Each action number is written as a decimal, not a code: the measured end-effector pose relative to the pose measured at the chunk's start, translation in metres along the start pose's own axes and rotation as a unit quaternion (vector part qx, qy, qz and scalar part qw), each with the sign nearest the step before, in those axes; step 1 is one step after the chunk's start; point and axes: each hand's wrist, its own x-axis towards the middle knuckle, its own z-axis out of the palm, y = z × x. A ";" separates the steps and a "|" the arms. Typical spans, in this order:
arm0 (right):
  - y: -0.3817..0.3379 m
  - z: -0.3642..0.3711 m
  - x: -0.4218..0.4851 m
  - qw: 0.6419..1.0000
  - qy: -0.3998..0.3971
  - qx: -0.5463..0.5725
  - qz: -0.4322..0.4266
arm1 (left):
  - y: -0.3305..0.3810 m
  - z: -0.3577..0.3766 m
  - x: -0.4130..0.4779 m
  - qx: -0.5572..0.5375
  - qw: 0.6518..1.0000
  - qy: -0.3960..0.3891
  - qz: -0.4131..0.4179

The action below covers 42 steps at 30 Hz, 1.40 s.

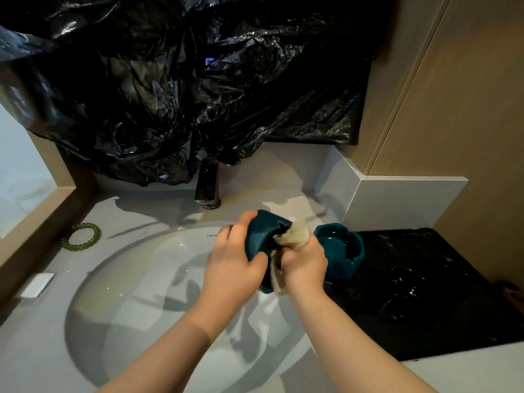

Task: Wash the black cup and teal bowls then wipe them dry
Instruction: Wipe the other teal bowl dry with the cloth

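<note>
Ceramic of this glossy, thick-walled sort is likely feeling heavy for its size and stiff in your grip, and if any water is clinging to it, it is probably going to be slippery and quick to chip against the basin. You are holding the teal bowl (259,236) tipped on its side above the right part of the sink (127,293), just in front of the faucet (208,185), with its mouth facing your right hand (304,265). Your left hand (232,265) is wrapping the outer wall: the fingers (241,222) are curling over the top of the bowl and the thumb is pressing at the near rim, so the bowl is sitting clamped between them. Wall and rim together are looking like the sound place to take it, not the smooth base alone. Your right hand is closing round a cream cloth (297,232), bunching it in curled fingers and pushing it into the bowl's opening, while a loose tail is hanging below. How far your fingertips are reaching inside I cannot tell, since the cloth is hiding them. The second teal bowl (340,251) is standing upright on the black surface (439,265) just beside your right hand; whether it is touching I cannot tell. The black cup is not showing clearly anywhere
</note>
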 end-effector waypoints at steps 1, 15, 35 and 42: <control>-0.001 -0.005 0.000 0.989 0.000 -0.089 -0.119 | 0.000 -0.001 0.001 0.015 1.000 -0.015 0.009; 0.003 0.001 0.009 0.993 -0.036 0.041 0.109 | -0.002 0.004 -0.002 -0.136 0.989 0.006 -0.057; 0.030 0.015 0.002 0.919 -0.097 0.244 0.293 | 0.011 0.004 0.003 0.005 0.996 0.003 -0.091; -0.007 -0.018 0.003 0.882 0.017 -0.226 -0.413 | 0.015 -0.010 0.013 0.111 0.992 -0.064 -0.017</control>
